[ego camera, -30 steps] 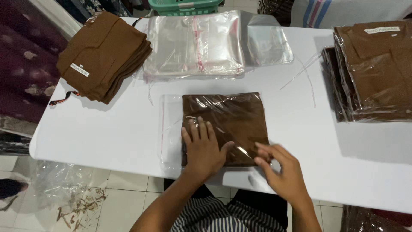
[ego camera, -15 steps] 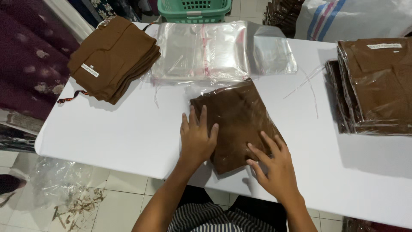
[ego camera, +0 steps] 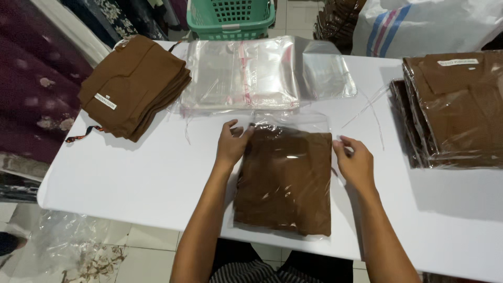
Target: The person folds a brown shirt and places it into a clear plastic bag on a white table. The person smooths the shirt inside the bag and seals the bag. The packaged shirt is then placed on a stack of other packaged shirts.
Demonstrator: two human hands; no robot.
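A folded brown garment inside a clear plastic bag (ego camera: pixel 285 181) lies lengthwise on the white table (ego camera: pixel 131 173) in front of me. My left hand (ego camera: pixel 231 144) rests at the bag's upper left corner, fingers on the plastic near its open end. My right hand (ego camera: pixel 355 161) touches the bag's upper right edge, fingers spread. The bag's open flap (ego camera: pixel 293 121) points away from me, toward the stack of empty bags.
A stack of empty clear bags (ego camera: pixel 246 73) lies at the back centre. Unbagged folded brown garments (ego camera: pixel 133 86) are piled at the left, bagged ones (ego camera: pixel 453 107) at the right. A green basket (ego camera: pixel 230 18) and a white sack (ego camera: pixel 424 26) stand beyond the table.
The bagged garment has been turned from lying crosswise to lengthwise, its open end now away from me. Both hands have moved from its near side up to its far corners.
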